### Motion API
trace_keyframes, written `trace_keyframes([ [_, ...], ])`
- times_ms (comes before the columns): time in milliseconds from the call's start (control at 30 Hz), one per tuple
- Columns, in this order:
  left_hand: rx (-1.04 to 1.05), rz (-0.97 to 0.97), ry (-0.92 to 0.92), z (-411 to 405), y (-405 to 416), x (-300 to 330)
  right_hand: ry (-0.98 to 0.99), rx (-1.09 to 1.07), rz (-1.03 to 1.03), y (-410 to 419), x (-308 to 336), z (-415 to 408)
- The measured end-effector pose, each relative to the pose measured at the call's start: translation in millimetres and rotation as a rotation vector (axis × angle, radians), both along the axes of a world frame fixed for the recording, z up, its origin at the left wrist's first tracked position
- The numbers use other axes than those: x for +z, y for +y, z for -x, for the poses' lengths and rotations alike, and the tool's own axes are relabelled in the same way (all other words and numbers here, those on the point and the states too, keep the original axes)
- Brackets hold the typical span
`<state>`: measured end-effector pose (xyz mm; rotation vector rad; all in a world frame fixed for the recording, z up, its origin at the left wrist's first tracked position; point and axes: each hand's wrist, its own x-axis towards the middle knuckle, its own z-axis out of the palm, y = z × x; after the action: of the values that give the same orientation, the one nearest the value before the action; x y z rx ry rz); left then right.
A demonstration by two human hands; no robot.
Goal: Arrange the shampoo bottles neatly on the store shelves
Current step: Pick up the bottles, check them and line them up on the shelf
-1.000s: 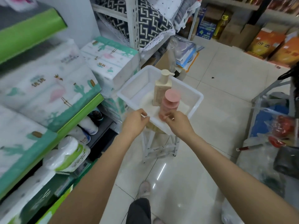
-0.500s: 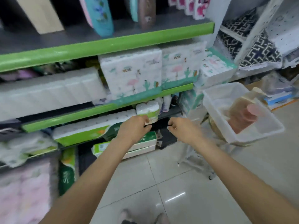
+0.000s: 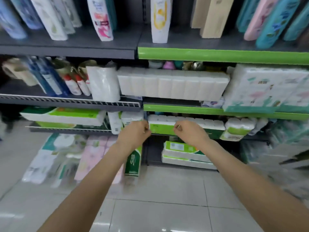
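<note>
Shampoo bottles stand along the top shelf (image 3: pixel 217 55): a white one with a pink label (image 3: pixel 100 19), a white one with a yellow label (image 3: pixel 159 19), beige ones (image 3: pixel 210 15), and pink and teal ones (image 3: pixel 274 22) at the right. More bottles, blue (image 3: pixel 48 79) and white with red caps, stand on the left middle shelf. My left hand (image 3: pixel 133 133) and my right hand (image 3: pixel 189 132) are stretched out side by side, low in front of the tissue shelf. Their fingers are loosely curled and hold nothing. Both are well below the bottles.
White tissue packs (image 3: pixel 172 84) and flamingo-print packs (image 3: pixel 267 87) fill the middle shelves. Green-labelled tissue packs (image 3: pixel 63 115) and roll packs (image 3: pixel 237 129) lie lower. More packs lean on the tiled floor (image 3: pixel 158 206) at the left.
The view swung left from the white basket with two bottles to the shelves. Both hands left the basket's rim and came away empty; the basket is out of view.
</note>
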<state>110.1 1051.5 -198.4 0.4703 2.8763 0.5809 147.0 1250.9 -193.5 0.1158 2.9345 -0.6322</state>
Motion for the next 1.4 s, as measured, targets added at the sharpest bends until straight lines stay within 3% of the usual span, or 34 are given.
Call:
trace_keyframes([
  [667, 0.467, -0.029, 0.178, 172, -349, 83, 0.178, 0.403, 0.14, -373, 80, 240],
  [867, 0.501, -0.163, 0.248, 225, -436, 116, 0.237, 0.46, 0.149, -462, 115, 304],
  [1200, 0.352, -0.306, 0.434, 350, -582, 179, 0.421, 0.278, 0.296, -596, 164, 404],
  [1400, 0.231, -0.431, 0.508, 420, -626, 210, 0.52, 0.121, 0.313, -642, 188, 451],
])
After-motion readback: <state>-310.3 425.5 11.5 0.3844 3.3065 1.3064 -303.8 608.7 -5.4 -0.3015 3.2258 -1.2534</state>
